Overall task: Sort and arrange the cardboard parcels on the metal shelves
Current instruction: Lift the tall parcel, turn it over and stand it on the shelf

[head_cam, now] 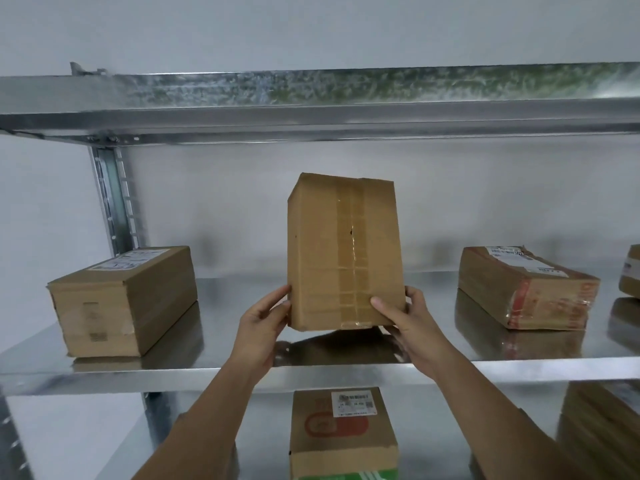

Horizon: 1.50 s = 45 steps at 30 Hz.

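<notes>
A tall brown cardboard parcel with clear tape down its face is held upright just above the middle metal shelf. My left hand grips its lower left edge. My right hand grips its lower right corner, thumb on the front face. On the same shelf a labelled parcel lies at the left and a flatter parcel with red tape lies at the right.
An upper metal shelf spans overhead. Below, a parcel with a red logo and a white label sits on the lower shelf. Part of another parcel shows at the far right edge. A shelf post stands at the left.
</notes>
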Available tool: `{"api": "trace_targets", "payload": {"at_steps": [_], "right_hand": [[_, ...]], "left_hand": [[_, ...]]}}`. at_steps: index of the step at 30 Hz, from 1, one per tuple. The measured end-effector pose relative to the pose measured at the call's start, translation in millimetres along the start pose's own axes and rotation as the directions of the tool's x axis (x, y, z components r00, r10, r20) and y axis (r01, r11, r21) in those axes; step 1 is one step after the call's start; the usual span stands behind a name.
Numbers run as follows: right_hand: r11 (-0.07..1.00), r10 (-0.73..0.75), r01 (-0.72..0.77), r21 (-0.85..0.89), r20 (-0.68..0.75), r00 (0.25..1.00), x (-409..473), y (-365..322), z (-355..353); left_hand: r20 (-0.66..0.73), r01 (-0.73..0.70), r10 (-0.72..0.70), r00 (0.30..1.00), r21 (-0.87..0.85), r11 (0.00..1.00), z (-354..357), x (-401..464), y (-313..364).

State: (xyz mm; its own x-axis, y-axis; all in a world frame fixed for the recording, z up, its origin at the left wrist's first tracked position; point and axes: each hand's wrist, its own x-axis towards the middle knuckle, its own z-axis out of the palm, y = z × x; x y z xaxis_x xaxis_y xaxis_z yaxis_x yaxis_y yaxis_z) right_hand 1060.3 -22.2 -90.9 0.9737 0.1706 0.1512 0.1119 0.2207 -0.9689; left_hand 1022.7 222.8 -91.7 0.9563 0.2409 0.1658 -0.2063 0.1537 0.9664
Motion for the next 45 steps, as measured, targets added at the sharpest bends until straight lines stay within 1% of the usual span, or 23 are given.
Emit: {"api": "trace_targets", "payload": {"at_steps": [4, 10, 15, 28, 37, 45], "right_hand": [[1.000, -0.007, 0.007, 0.013, 0.004, 1.000, -2, 0, -2], [0.999, 0.010, -0.012, 0.051, 0.032, 0.999, -3, 0, -1], [1.000, -0.002, 0.003, -0.012, 0.092, 0.996, -6, 1, -1], [1.000, 0.021, -0.019, -0.025, 0.077, 0.997, -7, -2, 1], [0.999, 0.026, -0.024, -0.027, 0.073, 0.997, -8, -3, 2], [0.999, 0.013, -0.010, -0.031, 0.084, 0.996, -5, 0, 0]], "left_hand": [[0.018, 0.011, -0.012, 1.000, 0.019, 1.000, 3, -5, 0], [0.112, 0.072, -0.075, 0.991, 0.031, 0.997, 3, -9, 2], [0.188, 0.049, -0.044, 0.981, -0.022, 0.999, -4, -8, 2], [0.201, 0.048, -0.032, 0.979, -0.074, 0.996, -6, -2, -2], [0.211, 0.052, -0.041, 0.977, -0.047, 0.998, -6, -3, 0], [0.218, 0.046, -0.032, 0.975, -0.057, 0.997, -7, -3, -1]]}}
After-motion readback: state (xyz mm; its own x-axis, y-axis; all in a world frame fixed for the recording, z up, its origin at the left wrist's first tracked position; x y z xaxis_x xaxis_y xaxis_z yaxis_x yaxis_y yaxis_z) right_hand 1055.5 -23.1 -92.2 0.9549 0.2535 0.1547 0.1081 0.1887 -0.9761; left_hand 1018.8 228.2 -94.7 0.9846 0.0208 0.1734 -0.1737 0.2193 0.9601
